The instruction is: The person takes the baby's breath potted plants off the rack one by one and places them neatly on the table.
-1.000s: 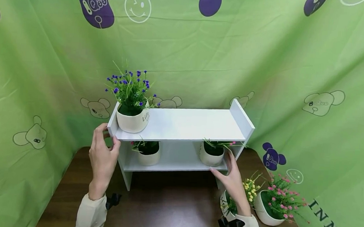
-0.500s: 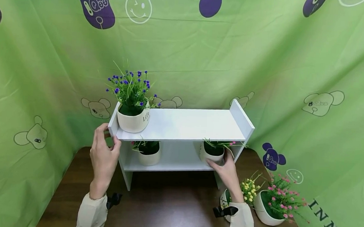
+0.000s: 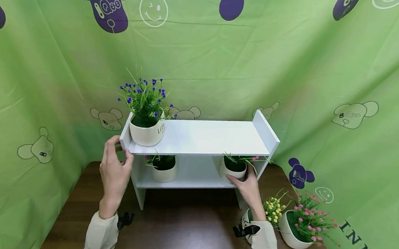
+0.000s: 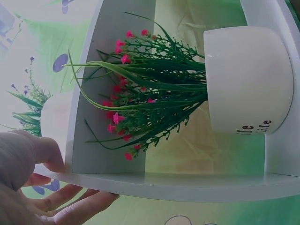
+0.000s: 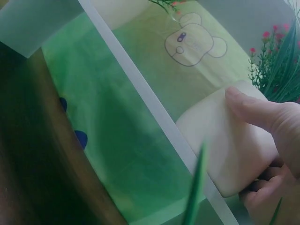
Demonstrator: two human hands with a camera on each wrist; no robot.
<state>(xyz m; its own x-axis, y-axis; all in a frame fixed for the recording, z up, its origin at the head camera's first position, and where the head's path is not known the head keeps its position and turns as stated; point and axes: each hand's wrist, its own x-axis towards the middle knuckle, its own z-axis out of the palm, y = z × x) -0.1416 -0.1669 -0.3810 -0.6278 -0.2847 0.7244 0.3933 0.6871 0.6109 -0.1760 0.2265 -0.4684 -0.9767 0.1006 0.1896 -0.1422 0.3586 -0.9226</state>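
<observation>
While two pale sleeves (image 3: 101, 232) reached in from the near side, each with a black strap (image 3: 125, 219) by its cuff, a dark brown table (image 3: 179, 230) lay beneath them. On the near right stood a yellow-flowered plant (image 3: 272, 212), its pot partly hidden by the right sleeve, and just right of it a pink-flowered plant (image 3: 303, 222).

Farther in, the right hand (image 3: 250, 190) gripped a cream pot (image 3: 233, 174) at the right end of the lower shelf (image 3: 198, 170), close to the front edge, thumb across its front and fingers curled round its right side. The left hand (image 3: 115, 174) pinched the left end of the white shelf unit (image 3: 212, 135), thumb at the front and fingers outside. Between them, toward the left, a second pot (image 3: 164, 174) with pink flowers stood upright on the same lower shelf.

Above it, at the upper level's left end, sat a violet-flowered plant (image 3: 146, 135) in a lettered pot. Farthest away hung a green cloth (image 3: 203, 56) printed with cartoon animal heads and smiling faces.
</observation>
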